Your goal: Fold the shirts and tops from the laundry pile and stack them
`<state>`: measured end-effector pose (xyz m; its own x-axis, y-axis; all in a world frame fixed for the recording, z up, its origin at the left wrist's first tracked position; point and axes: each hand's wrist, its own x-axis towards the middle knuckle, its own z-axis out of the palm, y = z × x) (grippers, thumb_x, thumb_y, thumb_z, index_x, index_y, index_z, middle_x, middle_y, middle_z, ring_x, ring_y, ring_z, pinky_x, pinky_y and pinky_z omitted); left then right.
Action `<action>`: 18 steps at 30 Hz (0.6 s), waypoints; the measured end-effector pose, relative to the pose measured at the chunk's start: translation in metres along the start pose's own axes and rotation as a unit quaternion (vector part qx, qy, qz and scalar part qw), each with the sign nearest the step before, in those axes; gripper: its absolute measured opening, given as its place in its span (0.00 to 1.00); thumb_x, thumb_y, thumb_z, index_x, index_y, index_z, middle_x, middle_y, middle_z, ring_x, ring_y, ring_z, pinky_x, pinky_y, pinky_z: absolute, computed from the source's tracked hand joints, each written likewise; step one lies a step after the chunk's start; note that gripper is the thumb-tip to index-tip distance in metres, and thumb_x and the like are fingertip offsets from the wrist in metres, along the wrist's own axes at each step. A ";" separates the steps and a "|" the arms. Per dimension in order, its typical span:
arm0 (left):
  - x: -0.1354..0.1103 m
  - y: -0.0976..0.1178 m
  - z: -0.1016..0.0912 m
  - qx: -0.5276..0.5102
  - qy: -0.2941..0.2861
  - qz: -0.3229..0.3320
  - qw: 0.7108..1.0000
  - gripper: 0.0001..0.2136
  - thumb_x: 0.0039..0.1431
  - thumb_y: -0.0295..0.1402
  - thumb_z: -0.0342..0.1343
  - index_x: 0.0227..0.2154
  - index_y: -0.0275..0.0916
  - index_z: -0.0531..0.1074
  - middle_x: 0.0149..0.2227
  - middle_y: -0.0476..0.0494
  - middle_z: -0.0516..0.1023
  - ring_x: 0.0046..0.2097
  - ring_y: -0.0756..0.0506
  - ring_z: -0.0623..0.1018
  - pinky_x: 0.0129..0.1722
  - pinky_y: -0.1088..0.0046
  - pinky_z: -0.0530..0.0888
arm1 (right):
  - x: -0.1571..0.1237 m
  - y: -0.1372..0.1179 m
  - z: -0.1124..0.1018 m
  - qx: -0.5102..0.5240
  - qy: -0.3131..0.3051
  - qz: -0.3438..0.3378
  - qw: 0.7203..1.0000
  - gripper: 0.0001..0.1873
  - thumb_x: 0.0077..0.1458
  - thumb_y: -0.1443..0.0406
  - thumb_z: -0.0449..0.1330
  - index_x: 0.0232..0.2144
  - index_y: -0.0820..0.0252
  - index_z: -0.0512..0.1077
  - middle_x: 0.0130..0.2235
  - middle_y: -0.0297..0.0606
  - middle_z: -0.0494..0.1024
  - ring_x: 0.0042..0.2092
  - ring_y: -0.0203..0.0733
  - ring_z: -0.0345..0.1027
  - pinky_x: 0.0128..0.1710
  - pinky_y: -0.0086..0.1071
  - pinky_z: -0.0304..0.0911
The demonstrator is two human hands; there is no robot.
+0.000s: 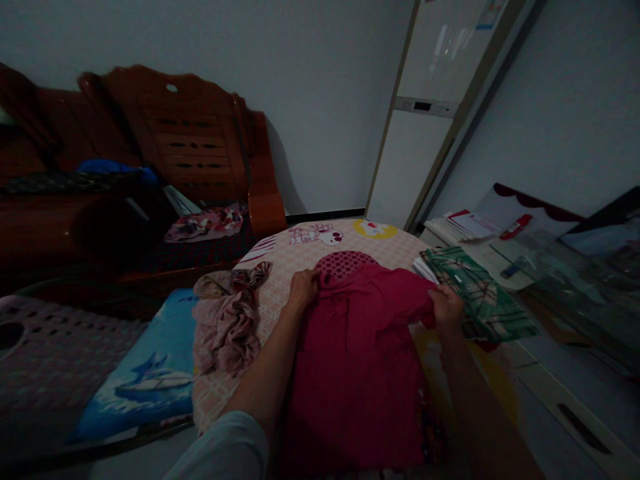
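A dark pink garment (357, 373), likely a shirt, lies spread over the round table and hangs toward me. At its upper left, the fingers of my left hand (303, 289) are closed on the cloth. My right hand (447, 308) pinches the upper right part, which looks like a sleeve, and holds it out to the side. Just beyond the garment shows a maroon dotted patch on the patterned tablecloth (280, 267). Left of my left forearm lies a crumpled pinkish-brown cloth (227, 327).
A folded green plaid cloth (480, 290) rests at the table's right, near a cabinet with papers (465, 225) and a glass tank (590, 293). On the left are a blue cushion (155, 373), a woven chair (70, 360) and a wooden sofa (190, 147). A tall air conditioner (415, 147) stands behind.
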<state>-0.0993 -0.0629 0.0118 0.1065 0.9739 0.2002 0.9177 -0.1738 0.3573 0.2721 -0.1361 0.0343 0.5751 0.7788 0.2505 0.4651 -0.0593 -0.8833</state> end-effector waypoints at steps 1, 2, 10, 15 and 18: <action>0.001 -0.002 0.000 0.009 0.001 0.005 1.000 0.19 0.59 0.26 0.50 0.51 0.41 0.75 0.48 0.40 0.80 0.50 0.43 0.78 0.52 0.70 0.70 | 0.001 0.001 -0.008 -0.046 0.005 -0.003 0.999 0.16 0.42 0.58 0.57 0.31 0.64 0.74 0.26 0.38 0.76 0.30 0.44 0.68 0.32 0.34 0.63; 0.001 -0.003 0.000 0.018 0.004 0.009 1.000 0.18 0.60 0.28 0.50 0.50 0.41 0.76 0.47 0.40 0.80 0.50 0.42 0.78 0.52 0.69 0.70 | 0.002 0.003 -0.015 -0.113 0.009 -0.016 0.993 0.14 0.42 0.60 0.57 0.30 0.63 0.74 0.26 0.39 0.75 0.30 0.45 0.68 0.32 0.35 0.63; 0.018 0.002 -0.009 0.024 0.001 -0.012 1.000 0.13 0.62 0.33 0.52 0.42 0.38 0.79 0.43 0.38 0.81 0.46 0.42 0.78 0.49 0.69 0.71 | -0.018 -0.021 0.017 -0.430 -0.038 -0.271 0.860 0.14 0.60 0.67 0.49 0.36 0.64 0.74 0.36 0.49 0.76 0.40 0.48 0.68 0.42 0.37 0.59; 0.024 -0.006 -0.011 -0.040 -0.041 0.042 0.998 0.16 0.57 0.29 0.55 0.48 0.41 0.77 0.48 0.42 0.80 0.48 0.44 0.78 0.49 0.73 0.71 | -0.012 -0.045 0.082 -0.411 -0.154 -0.273 0.856 0.16 0.63 0.67 0.48 0.43 0.64 0.74 0.42 0.48 0.77 0.44 0.46 0.68 0.46 0.34 0.58; 0.025 -0.007 -0.011 -0.056 -0.057 0.047 0.996 0.12 0.58 0.31 0.55 0.43 0.39 0.79 0.45 0.42 0.81 0.46 0.43 0.78 0.47 0.72 0.71 | -0.003 -0.049 0.108 -0.433 -0.183 -0.232 0.852 0.16 0.62 0.65 0.52 0.48 0.65 0.73 0.46 0.49 0.77 0.47 0.47 0.68 0.47 0.34 0.58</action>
<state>-0.1077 -0.0385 0.0244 0.2382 0.9619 0.1341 0.8537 -0.2732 0.4433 0.1743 -0.0681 0.0339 0.0200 0.9769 0.2129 0.9982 -0.0074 -0.0598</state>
